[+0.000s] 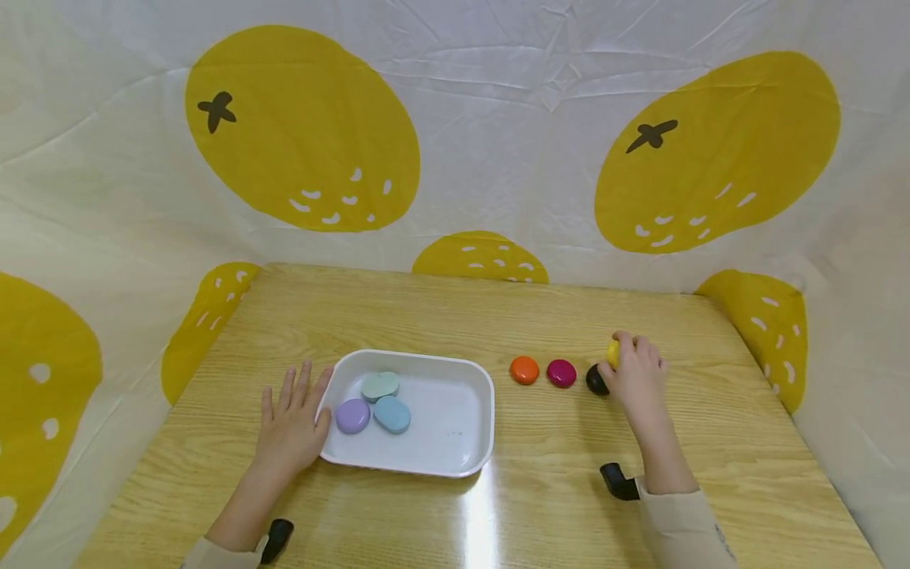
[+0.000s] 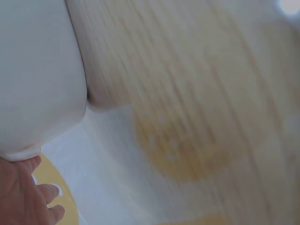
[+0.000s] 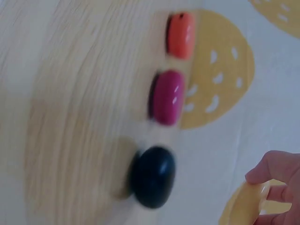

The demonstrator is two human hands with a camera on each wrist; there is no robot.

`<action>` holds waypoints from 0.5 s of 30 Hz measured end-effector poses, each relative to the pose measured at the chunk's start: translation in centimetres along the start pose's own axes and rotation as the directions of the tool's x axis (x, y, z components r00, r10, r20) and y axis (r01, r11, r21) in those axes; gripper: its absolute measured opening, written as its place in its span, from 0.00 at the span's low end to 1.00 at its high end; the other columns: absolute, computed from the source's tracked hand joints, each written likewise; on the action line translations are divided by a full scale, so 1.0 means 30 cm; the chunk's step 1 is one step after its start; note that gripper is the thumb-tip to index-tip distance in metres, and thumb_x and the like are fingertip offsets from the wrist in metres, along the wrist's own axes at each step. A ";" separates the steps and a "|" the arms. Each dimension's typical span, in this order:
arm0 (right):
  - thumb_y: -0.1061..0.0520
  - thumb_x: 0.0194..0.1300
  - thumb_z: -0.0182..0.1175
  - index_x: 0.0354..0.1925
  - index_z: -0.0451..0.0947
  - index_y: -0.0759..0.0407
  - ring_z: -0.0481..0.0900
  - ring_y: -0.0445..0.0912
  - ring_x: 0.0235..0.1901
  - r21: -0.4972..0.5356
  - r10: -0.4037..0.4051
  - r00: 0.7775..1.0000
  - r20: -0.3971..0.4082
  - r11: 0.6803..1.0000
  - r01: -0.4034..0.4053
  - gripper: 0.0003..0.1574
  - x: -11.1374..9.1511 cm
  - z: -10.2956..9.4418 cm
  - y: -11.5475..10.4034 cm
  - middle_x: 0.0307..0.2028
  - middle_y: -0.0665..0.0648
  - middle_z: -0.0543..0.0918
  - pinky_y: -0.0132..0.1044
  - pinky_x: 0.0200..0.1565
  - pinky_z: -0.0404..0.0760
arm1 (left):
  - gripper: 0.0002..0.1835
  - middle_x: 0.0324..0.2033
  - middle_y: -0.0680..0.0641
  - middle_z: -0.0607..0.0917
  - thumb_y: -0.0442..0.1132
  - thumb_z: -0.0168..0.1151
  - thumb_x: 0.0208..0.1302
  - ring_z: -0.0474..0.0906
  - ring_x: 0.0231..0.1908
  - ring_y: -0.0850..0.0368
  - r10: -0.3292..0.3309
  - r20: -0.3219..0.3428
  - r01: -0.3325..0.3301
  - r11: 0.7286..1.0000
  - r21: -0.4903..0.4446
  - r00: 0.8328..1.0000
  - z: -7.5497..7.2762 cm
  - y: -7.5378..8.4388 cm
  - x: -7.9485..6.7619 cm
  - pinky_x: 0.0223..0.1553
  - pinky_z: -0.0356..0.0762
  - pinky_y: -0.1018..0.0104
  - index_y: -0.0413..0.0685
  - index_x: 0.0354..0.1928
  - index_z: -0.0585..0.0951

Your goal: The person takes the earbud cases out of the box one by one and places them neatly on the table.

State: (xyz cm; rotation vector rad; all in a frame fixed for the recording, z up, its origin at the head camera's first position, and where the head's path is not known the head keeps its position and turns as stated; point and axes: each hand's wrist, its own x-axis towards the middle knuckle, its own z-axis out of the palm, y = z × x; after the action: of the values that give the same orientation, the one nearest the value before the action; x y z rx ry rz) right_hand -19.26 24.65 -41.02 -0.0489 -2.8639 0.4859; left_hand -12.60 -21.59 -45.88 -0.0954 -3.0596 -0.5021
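My right hand (image 1: 638, 378) pinches a yellow smooth stone (image 1: 613, 352) between thumb and fingers, just beyond a black stone (image 1: 596, 381). In the right wrist view the same yellow stone (image 3: 247, 204) shows beside the fingertips. My left hand (image 1: 293, 427) lies with fingers spread and straight against the left side of a white tray (image 1: 455, 466). In the tray's left part are a pale green stone (image 1: 380, 385), a purple stone (image 1: 352, 416) and a light blue stone (image 1: 393, 415). The left wrist view shows that hand's fingers (image 2: 47, 190) at the tray rim.
Right of the tray, an orange stone (image 1: 524, 370) and a magenta stone (image 1: 562, 373) sit in a row with the black one on the wooden table (image 1: 540, 521). A white cloth (image 1: 498, 158) with yellow fruit prints hangs behind and along the sides.
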 end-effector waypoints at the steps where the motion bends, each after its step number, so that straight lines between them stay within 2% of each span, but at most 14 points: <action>1: 0.60 0.57 0.57 0.56 0.63 0.69 0.63 0.69 0.47 -0.001 0.019 1.000 0.009 1.000 -0.019 0.29 0.000 -0.002 0.020 0.48 0.76 0.66 0.64 0.46 0.60 | 0.30 0.70 0.37 0.43 0.45 0.41 0.68 0.36 0.68 0.36 -0.001 -0.001 0.001 1.000 -0.001 1.000 0.000 -0.001 0.000 0.62 0.27 0.36 0.50 0.70 0.52; 6: 0.59 0.59 0.56 0.56 0.61 0.71 0.61 0.71 0.47 -0.007 0.092 0.993 0.075 0.996 -0.092 0.30 -0.004 0.003 0.100 0.48 0.78 0.65 0.64 0.45 0.58 | 0.30 0.70 0.37 0.43 0.45 0.41 0.68 0.35 0.68 0.36 -0.005 0.001 0.005 1.000 -0.005 1.000 0.000 -0.001 0.001 0.62 0.26 0.36 0.50 0.70 0.52; 10: 0.56 0.61 0.56 0.56 0.61 0.73 0.62 0.70 0.46 -0.020 0.132 0.983 0.125 0.991 -0.130 0.30 -0.011 0.018 0.147 0.46 0.78 0.65 0.63 0.44 0.60 | 0.30 0.70 0.37 0.43 0.45 0.41 0.68 0.33 0.68 0.37 -0.006 0.006 0.006 1.000 -0.005 1.000 -0.001 -0.001 0.003 0.62 0.26 0.36 0.50 0.70 0.51; 15: 0.56 0.62 0.54 0.56 0.60 0.74 0.59 0.73 0.49 -0.023 0.168 0.961 0.219 0.986 -0.167 0.30 -0.016 0.038 0.191 0.48 0.80 0.64 0.64 0.44 0.60 | 0.30 0.70 0.37 0.42 0.45 0.40 0.68 0.31 0.69 0.39 -0.005 0.010 0.005 1.000 -0.016 1.000 -0.002 0.000 0.000 0.62 0.25 0.36 0.50 0.70 0.51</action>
State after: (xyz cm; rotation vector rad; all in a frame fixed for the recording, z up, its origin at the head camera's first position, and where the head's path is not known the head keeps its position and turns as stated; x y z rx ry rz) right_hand -19.11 29.65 -44.05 -0.2560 -3.0947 0.5494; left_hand -12.59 -21.59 -45.83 -0.0907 -3.0666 -0.5279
